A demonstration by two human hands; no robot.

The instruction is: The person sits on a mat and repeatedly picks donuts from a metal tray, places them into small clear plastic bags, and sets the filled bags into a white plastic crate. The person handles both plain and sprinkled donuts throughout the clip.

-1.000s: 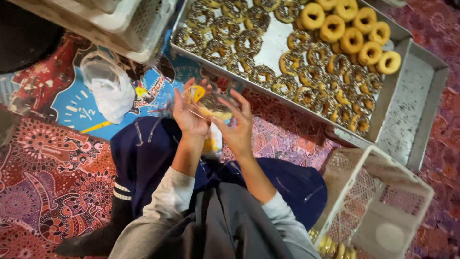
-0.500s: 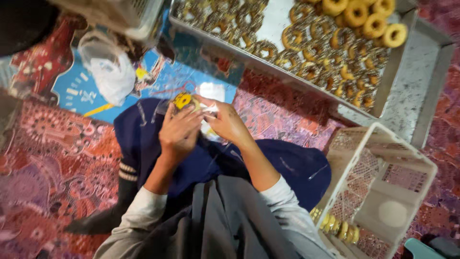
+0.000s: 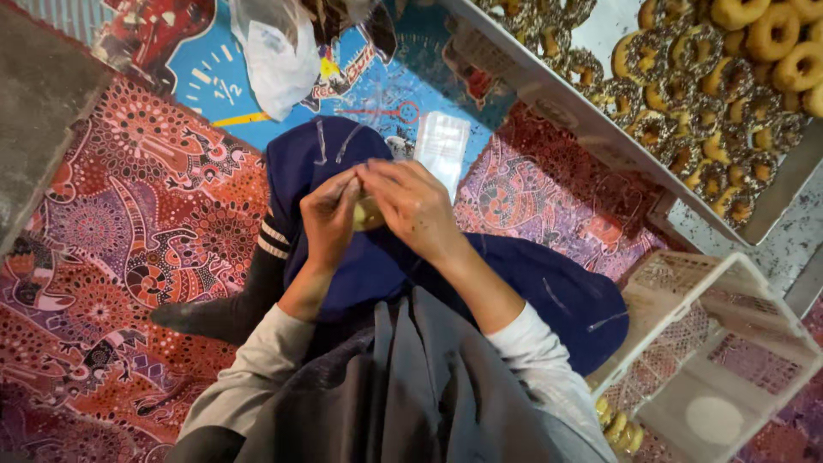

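While both hands sit close together over the lap, the left hand and right hand are pinched onto a small yellowish item caught between them, fingertips nearly touching. Most of it is hidden by the fingers, so I can't tell exactly what it is, looks like something in a clear wrap. It's held right above the dark blue cloth covering the knees.

Just past the hands, at the far edge of that cloth, a clear plastic packet lies on the patterned floor mat. Further out, near the mat's top edge, there's a crumpled white plastic bag on the blue printed sheet.

Up in the top right corner a big metal tray holds rows of ring doughnuts, some plain, some with dark sprinkles. Down in the bottom right corner sits a white plastic crate, tilted, with a few yellow bits beside it.
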